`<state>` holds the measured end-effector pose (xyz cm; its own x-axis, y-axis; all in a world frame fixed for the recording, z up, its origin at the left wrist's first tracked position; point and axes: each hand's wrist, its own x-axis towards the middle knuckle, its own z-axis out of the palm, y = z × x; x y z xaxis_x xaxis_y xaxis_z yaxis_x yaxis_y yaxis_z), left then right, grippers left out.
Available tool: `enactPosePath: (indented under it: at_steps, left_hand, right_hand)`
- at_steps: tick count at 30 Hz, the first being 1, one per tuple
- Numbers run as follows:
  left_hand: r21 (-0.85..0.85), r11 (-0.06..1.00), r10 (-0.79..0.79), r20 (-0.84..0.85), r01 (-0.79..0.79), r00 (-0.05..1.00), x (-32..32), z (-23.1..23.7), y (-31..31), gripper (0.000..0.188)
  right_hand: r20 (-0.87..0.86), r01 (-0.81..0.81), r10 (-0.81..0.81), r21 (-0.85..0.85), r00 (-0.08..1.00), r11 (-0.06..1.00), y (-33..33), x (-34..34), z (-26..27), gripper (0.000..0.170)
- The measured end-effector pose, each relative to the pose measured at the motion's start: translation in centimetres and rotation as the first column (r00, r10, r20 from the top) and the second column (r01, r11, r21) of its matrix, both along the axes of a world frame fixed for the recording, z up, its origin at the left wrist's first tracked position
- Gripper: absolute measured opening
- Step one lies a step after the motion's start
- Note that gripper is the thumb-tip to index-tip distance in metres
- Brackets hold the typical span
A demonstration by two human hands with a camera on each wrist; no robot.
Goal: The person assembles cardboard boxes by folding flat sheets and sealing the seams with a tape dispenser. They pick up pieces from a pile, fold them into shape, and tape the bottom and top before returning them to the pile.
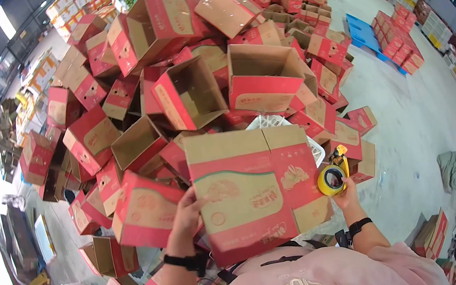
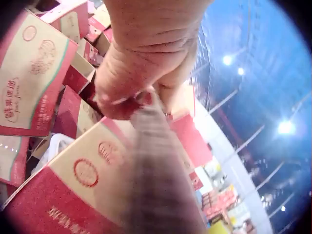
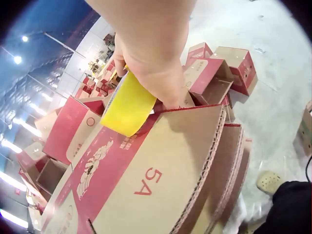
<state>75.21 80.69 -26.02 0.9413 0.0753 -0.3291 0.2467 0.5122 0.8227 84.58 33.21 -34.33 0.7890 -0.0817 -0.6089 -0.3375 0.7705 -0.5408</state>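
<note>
**CAUTION: SLIPPING, FANNING AND SNAGGING**

Grips the left edge of the flat, rectangular red-and-tan corrugated cardboard carton (image 1: 242, 199) between thumb and fingers of the left hand (image 1: 184, 218). Holds the yellow hand-held tape dispenser (image 3: 129, 105) in the curled fingers of the right hand (image 1: 345, 198), just beside the carton's opposite edge. Appears to touch that edge as well; cannot tell of any weight borne there.

Locate the carton between both sets of fingers, with the heap of open red-and-tan cardboard boxes (image 1: 267, 89) just ahead of them.

Note the following judged hazards. Could let the far edge dip or swing, through support mainly from the left fingers. Could let the layered cardboard near the right fingers fan apart, for want of a free hand to press it together. Could catch a corner on the white plastic basket (image 1: 319, 152), ahead of the right fingers, by turning without clearance. Could drop the dispenser onto the grey floor (image 1: 403, 134), by stretching the right fingers to grip cardboard too.
</note>
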Motion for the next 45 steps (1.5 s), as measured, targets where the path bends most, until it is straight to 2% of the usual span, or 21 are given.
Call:
enactPosePath:
  at_steps: [2,4,5,6,7,8,10,13,21,23,26,32,34,36,37,38,39,40,42,43,45]
  left_hand:
    - [0.154,0.988,-0.029,0.045,0.021,0.999,-0.4,4.4,0.8,0.036]
    - [-0.093,0.981,-0.176,-0.081,0.168,0.981,-1.3,8.6,1.6,0.031]
    - [0.008,0.993,-0.121,0.202,0.121,0.972,-2.1,5.9,3.1,0.033]
    - [0.343,0.937,-0.116,0.147,0.059,0.982,-2.8,3.9,4.8,0.036]
    - [0.634,0.773,-0.083,0.130,-0.019,0.988,-1.4,4.3,5.2,0.039]
    - [0.624,0.781,-0.178,0.175,0.031,0.968,0.6,6.3,3.4,0.039]
    - [0.106,0.841,0.388,0.564,-0.530,0.729,0.0,11.2,-0.1,0.038]
    - [0.666,0.537,0.358,0.376,-0.518,0.855,0.0,22.9,-11.0,0.060]
    - [0.515,0.724,0.208,0.470,-0.458,0.858,2.5,18.4,-7.7,0.066]
    - [0.520,0.715,0.223,0.464,-0.467,0.858,1.2,20.1,-9.1,0.064]
    - [0.647,0.643,0.250,0.329,-0.410,0.911,-0.4,21.8,-9.9,0.060]
    - [0.459,0.785,0.314,0.283,-0.416,0.906,-2.3,22.8,-10.9,0.049]
    - [0.550,0.724,0.301,0.291,-0.417,0.908,-3.2,22.7,-11.2,0.049]
    - [0.570,0.808,-0.099,0.381,-0.149,0.919,-4.1,21.2,-10.9,0.049]
    - [0.688,0.722,-0.309,0.416,-0.073,0.855,-3.7,20.4,-10.3,0.050]
    - [0.506,0.857,-0.393,0.516,0.099,0.761,-2.5,17.1,-7.8,0.051]
    - [0.522,0.845,-0.241,0.572,-0.121,0.784,-0.6,16.2,-8.7,0.042]
    - [0.521,0.784,-0.087,0.629,-0.337,0.772,1.1,16.7,-9.8,0.038]
    - [0.859,0.320,-0.801,0.470,-0.400,0.369,4.1,20.1,-10.4,0.035]
    - [0.920,0.280,-0.905,0.349,-0.276,0.245,5.2,19.8,-12.1,0.033]
    - [0.983,0.076,-0.951,0.121,-0.165,0.285,5.8,17.2,-14.6,0.031]
  right_hand:
    - [0.057,0.059,-0.062,0.056,0.996,0.997,-1.1,0.7,0.9,0.030]
    - [0.088,0.007,-0.005,-0.021,0.996,1.000,-2.0,1.0,2.7,0.024]
    - [0.136,-0.070,0.090,-0.146,0.987,0.987,-1.9,0.4,4.8,0.022]
    - [0.155,-0.133,0.183,-0.284,0.971,0.949,-1.5,0.0,6.8,0.019]
    - [0.208,-0.235,0.445,-0.619,0.871,0.750,-1.5,0.1,6.8,0.028]
    - [0.107,-0.304,0.604,-0.787,0.790,0.537,0.2,-1.7,14.1,0.053]
    - [0.214,-0.323,0.826,-0.846,0.522,0.424,2.4,-4.4,20.1,0.056]
    - [0.150,-0.285,0.980,-0.941,0.132,0.183,4.0,-7.2,27.8,0.080]
    - [-0.183,-0.205,0.969,-0.968,0.168,-0.147,2.5,0.2,29.2,0.073]
    - [-0.212,0.236,0.964,-0.940,0.161,-0.246,2.8,2.2,29.3,0.071]
    - [-0.160,0.477,0.935,-0.825,0.317,-0.303,3.5,4.2,30.0,0.070]
    - [-0.411,0.367,0.903,-0.827,0.126,-0.427,6.6,3.0,30.5,0.069]
    - [-0.432,0.237,0.848,-0.829,0.306,-0.507,5.6,4.7,31.5,0.070]
    - [-0.378,0.224,0.831,-0.841,0.408,-0.493,5.3,7.3,33.5,0.068]
    - [-0.358,0.259,0.854,-0.845,0.376,-0.468,6.3,7.6,33.4,0.067]
    - [-0.337,0.294,0.874,-0.847,0.349,-0.444,7.5,8.0,33.1,0.067]
    - [-0.297,0.366,0.921,-0.852,0.251,-0.374,9.2,8.1,31.9,0.068]
    - [-0.257,0.429,0.956,-0.854,0.142,-0.293,11.1,7.8,30.9,0.069]
    - [-0.321,0.371,0.946,-0.873,0.048,-0.316,14.6,7.1,31.0,0.070]
    - [-0.384,0.316,0.922,-0.881,-0.045,-0.351,15.7,6.9,31.4,0.071]
    - [-0.316,0.246,0.948,-0.922,-0.027,-0.300,15.5,8.3,31.0,0.071]
